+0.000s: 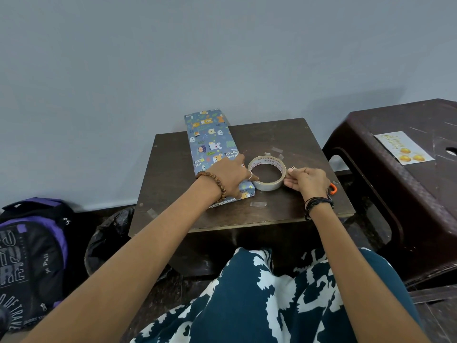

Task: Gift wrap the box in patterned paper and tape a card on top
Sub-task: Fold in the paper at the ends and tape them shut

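The box (pixel 210 142), wrapped in blue paper with cartoon animals, lies lengthwise on the left of the small dark table (pixel 247 216). My left hand (pixel 230 175) rests over its near end and holds the left rim of the clear tape roll (pixel 268 175). That roll lies flat beside the box. My right hand (pixel 308 181) is curled at the roll's right side. It grips small scissors (pixel 332 188) with an orange handle, whose metal tips poke out near the roll. The card (pixel 404 148), white with yellow shapes, lies on the brown stool to the right.
The brown plastic stool (pixel 408 184) stands right of the table. Short tape strips (pixel 277 151) stick to the tabletop. A purple and black backpack (pixel 32 256) and a black bag (pixel 108 233) sit on the floor at the left. A wall is close behind.
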`<move>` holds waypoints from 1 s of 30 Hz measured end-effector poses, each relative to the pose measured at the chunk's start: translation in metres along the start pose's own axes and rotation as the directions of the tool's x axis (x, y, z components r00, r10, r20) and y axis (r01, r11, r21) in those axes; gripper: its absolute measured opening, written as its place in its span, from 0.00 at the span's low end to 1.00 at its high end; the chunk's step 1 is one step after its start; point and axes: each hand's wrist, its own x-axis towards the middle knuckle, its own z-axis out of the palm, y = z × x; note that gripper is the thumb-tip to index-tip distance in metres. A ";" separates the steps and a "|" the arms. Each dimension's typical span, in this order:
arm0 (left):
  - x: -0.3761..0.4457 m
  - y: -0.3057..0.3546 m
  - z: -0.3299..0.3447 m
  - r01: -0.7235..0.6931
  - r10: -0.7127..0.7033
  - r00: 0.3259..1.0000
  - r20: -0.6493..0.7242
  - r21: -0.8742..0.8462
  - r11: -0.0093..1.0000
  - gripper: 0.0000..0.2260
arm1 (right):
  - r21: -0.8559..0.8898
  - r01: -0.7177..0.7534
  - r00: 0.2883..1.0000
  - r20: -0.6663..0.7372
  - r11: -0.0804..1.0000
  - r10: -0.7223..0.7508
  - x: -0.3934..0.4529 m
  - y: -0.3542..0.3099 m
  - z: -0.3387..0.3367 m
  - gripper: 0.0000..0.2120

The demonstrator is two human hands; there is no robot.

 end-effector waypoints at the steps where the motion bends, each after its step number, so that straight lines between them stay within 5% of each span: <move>1: 0.000 0.000 0.000 0.001 -0.001 1.000 -0.001 -0.001 1.000 0.27 | -0.011 0.010 1.000 -0.003 1.000 -0.010 0.001 0.002 0.001 0.12; 10: -0.002 0.001 0.000 -0.002 0.002 1.000 -0.010 -0.005 1.000 0.27 | -0.076 0.006 0.999 -0.049 0.997 -0.010 0.011 0.012 0.004 0.06; 13: -0.003 0.001 0.000 -0.013 0.013 1.000 -0.016 0.014 1.000 0.27 | -0.033 -0.017 0.999 -0.050 0.999 0.015 0.010 0.010 0.003 0.11; 20: -0.003 0.000 0.004 -0.014 0.014 0.999 -0.031 0.006 1.000 0.31 | -0.023 0.255 0.963 -0.088 0.967 -0.256 -0.010 0.002 0.000 0.07; 24: -0.006 -0.008 0.013 -0.002 -0.014 0.996 -0.083 -0.188 0.982 0.36 | -0.065 0.432 0.901 0.063 0.899 -0.428 -0.032 0.001 0.008 0.06; 30: -0.021 -0.021 0.029 -0.036 -0.071 0.970 -0.231 -0.426 0.904 0.23 | -0.217 0.493 0.868 0.195 0.843 -0.457 -0.030 0.016 0.015 0.07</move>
